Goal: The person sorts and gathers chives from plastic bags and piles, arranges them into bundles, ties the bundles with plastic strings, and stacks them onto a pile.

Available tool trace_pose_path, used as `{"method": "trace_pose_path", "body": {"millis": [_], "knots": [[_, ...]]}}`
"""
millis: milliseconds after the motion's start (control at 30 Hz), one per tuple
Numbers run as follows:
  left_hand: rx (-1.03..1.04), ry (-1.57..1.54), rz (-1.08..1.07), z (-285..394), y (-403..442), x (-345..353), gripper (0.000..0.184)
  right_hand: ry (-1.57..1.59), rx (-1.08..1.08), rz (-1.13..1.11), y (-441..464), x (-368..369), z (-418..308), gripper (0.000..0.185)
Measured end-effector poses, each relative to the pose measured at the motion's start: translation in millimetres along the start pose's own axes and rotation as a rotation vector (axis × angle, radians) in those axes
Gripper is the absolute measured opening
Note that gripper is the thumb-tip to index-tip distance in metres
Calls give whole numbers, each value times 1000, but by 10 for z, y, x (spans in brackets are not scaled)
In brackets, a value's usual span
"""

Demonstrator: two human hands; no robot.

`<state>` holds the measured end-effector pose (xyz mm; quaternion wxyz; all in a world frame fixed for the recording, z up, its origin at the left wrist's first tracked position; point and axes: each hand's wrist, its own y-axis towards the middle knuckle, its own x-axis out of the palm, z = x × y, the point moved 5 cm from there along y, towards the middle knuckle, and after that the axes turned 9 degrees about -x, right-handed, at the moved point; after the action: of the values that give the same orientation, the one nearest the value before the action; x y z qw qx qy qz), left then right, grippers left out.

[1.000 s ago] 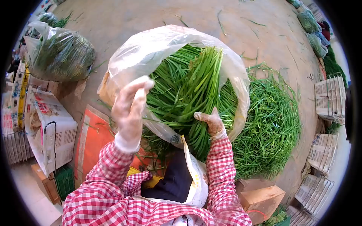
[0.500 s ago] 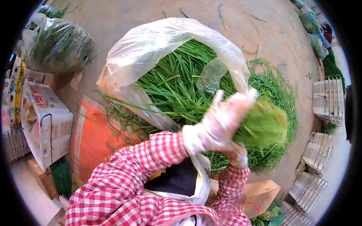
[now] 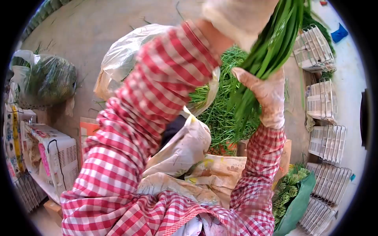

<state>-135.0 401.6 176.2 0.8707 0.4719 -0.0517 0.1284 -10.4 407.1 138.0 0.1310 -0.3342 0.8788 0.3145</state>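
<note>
Wrapped around the lower part of a bunch of garlic chives, my gloved right hand has its thumb on the near side. The long green leaves rise toward the top edge and hang below the hand. My gloved left hand is beside the upper part of the bunch, blurred and partly cut off by the frame's top, so its fingers cannot be made out. Beneath the bunch lies a pile of loose chives. A clear plastic bag sits behind my left forearm, which hides much of it.
White plastic crates line the right side. Bundled greens on a green sheet lie at lower right. At left are a filled plastic bag and a white crate. A stained cloth covers my lap.
Both hands and the chives have moved up, and the bunch is now upright. My left hand has gone from the middle to the top edge. The view has shifted as well.
</note>
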Motion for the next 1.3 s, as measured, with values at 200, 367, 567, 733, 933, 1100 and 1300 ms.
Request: {"method": "trace_pose_path", "body": {"millis": [200, 367, 567, 733, 933, 1100, 1300], "knots": [[-446, -219, 466, -222, -660, 447, 41, -181, 237, 0, -627, -698, 572, 64], [-1374, -740, 153, -644, -2334, 1596, 66, -1196, 81, -228, -440, -1249, 36, 73], [-681, 186, -820, -73, -3562, 1745, 36, -1595, 14, -741, -369, -1009, 659, 31], [-1433, -615, -405, -44, -3463, 1485, 44, -1614, -57, -956, -542, -1044, 723, 14], [-1454, -901, -230, 54, -2922, 1457, 94, -1562, -120, -627, -863, -927, 246, 8], [-1276, -990, -46, -112, -2571, 1399, 78, -1502, 1, -335, -1216, -585, -280, 17], [-1056, -1052, 174, 210, -2364, 1154, 34, -1456, -9, -266, -2029, 116, -555, 67]]}}
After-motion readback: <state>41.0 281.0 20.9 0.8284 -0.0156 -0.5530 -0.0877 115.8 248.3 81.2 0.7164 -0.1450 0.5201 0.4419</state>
